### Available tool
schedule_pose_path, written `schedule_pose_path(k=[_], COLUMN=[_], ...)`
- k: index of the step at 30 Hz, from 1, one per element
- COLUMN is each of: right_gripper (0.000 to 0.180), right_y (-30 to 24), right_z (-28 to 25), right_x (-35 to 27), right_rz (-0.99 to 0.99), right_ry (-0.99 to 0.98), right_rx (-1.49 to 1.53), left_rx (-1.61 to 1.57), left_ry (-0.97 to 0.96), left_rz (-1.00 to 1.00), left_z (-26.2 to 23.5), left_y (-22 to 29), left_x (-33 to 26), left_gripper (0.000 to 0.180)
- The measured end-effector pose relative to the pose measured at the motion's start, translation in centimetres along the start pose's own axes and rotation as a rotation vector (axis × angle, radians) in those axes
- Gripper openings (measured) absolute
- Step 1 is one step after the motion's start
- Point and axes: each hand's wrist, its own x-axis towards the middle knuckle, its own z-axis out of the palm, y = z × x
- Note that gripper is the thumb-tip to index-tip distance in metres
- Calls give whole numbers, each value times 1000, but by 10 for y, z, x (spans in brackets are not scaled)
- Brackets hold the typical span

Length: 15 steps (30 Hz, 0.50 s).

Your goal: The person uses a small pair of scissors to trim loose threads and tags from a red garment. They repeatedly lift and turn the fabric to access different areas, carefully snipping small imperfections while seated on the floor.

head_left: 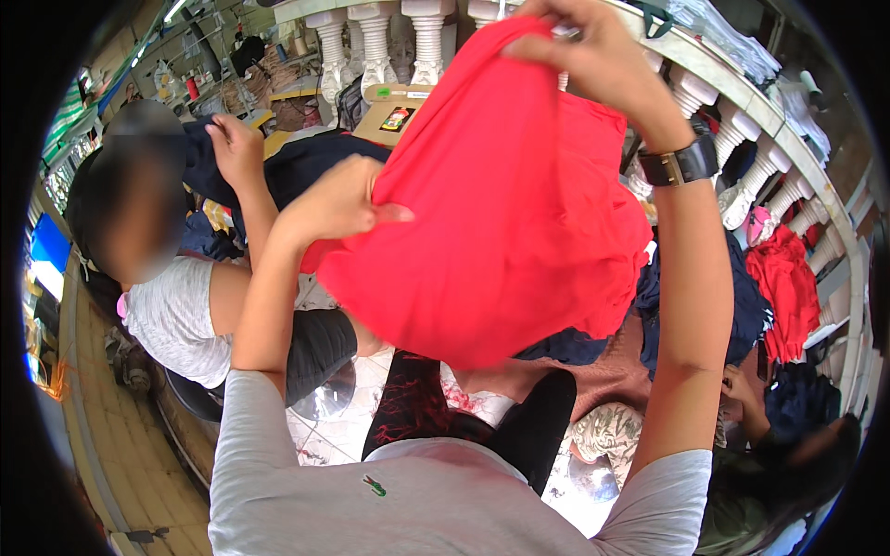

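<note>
A large piece of red cloth [491,232] hangs spread between my two hands, in front of my lap. My right hand [584,56], raised high, grips its upper edge. A small dark, shiny thing [567,33] shows among the right fingers; its kind is not clear. Lower and to the left, my left hand [338,199] pinches the cloth at its side edge, thumb lying on the red fabric. The lower part droops in folds over dark blue cloth [565,347]. Whether it is a whole garment cannot be told.
At left a seated person [181,296] holds up dark cloth [209,162]. Another person [788,473] sits at lower right. A cardboard box [389,116] stands behind the red cloth. A white balustrade [742,120] curves around, with more red cloth [786,292] beside it.
</note>
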Motion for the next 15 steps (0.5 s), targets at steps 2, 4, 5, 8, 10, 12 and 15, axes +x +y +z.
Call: schedule_pose_path(k=[2, 4, 5, 8, 10, 12, 15], right_gripper=[18, 14, 13, 12, 14, 18, 11], right_y=[-10, -2, -2, 2, 3, -8, 57], right_z=[-21, -37, -40, -53, -73, -88, -178], right_x=[0, 8, 14, 29, 33, 20, 9], right_rz=[113, 50, 51, 64, 52, 223, 396], right_ry=[125, 198, 275, 474, 576, 604, 561], right_rx=[77, 46, 28, 16, 67, 132, 451], left_rx=[-266, -404, -392, -255, -459, -834, -1322], left_ry=[-62, 70, 127, 146, 303, 548, 806], left_rz=[11, 158, 176, 85, 67, 109, 369], left_z=[-9, -20, -17, 13, 23, 17, -16], left_y=[27, 37, 32, -15, -36, -56, -76], left_x=[-13, -21, -21, 2, 6, 11, 38], left_gripper=[44, 44, 44, 43, 43, 43, 43])
